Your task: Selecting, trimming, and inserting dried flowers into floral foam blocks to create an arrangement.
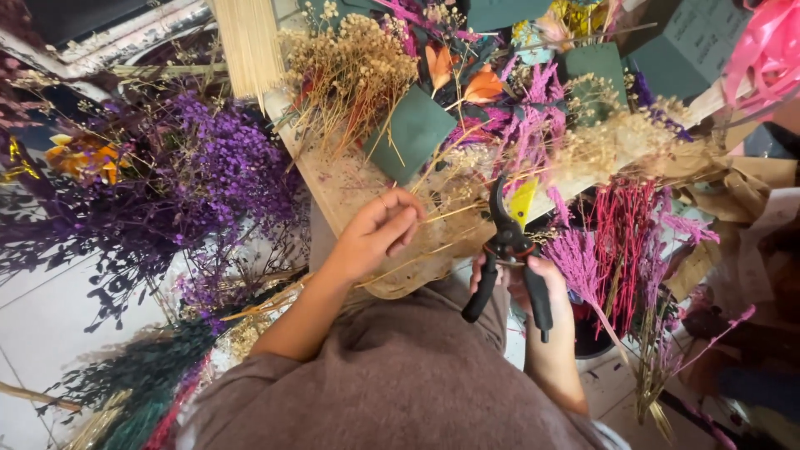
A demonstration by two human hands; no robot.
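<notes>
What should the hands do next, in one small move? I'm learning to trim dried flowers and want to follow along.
Probably close the pruning shears on the thin dried stems. The left hand pinches those stems over the wooden board, and the right hand holds the shears by their black handles, blades open and pointing up beside the stems. Whether the stems sit between the blades is hard to tell.

Two bare forearms come up from the bottom edge, no sleeves reaching the wrists, no watch or bracelet showing. The left hand (379, 233) wears a thin ring on one finger, only just visible. The right hand (521, 279) shows nothing worn that can be made out, and part of it is hidden. Below sits a loose taupe-brown garment of soft, matte fabric, folding into broad creases across the body, plain, without pattern or print.
</notes>
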